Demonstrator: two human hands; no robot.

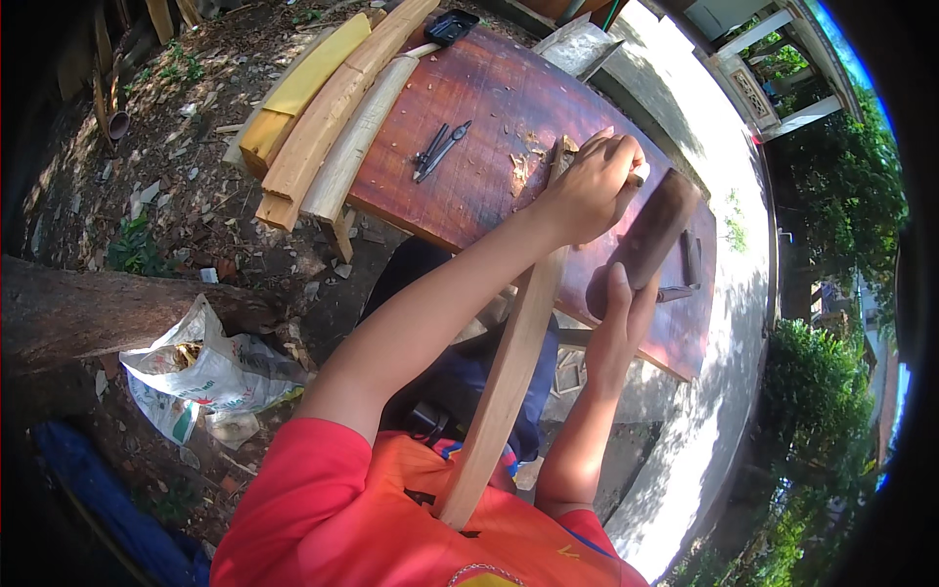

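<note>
My left hand point(595, 186) is closed around a chisel point(639, 176). Only the butt of its pale handle shows; the blade is hidden by the hand. Beneath that hand lies a long wooden strip point(509, 391), slanting from the tabletop down to my chest. To the right, my right hand point(631, 308) grips a dark wooden mallet point(657, 235), a thick block slightly blurred and held tilted near the chisel's butt. Curled wood shavings point(520, 171) lie on the table left of my left hand.
The reddish-brown table point(440, 205) bears a two-legged metal tool point(443, 152) and a black tray point(452, 26). Several wooden boards point(333, 108) line its left edge. Dark tools point(692, 259) lie at the right. A white sack point(210, 362) stands beside a tree trunk point(127, 311).
</note>
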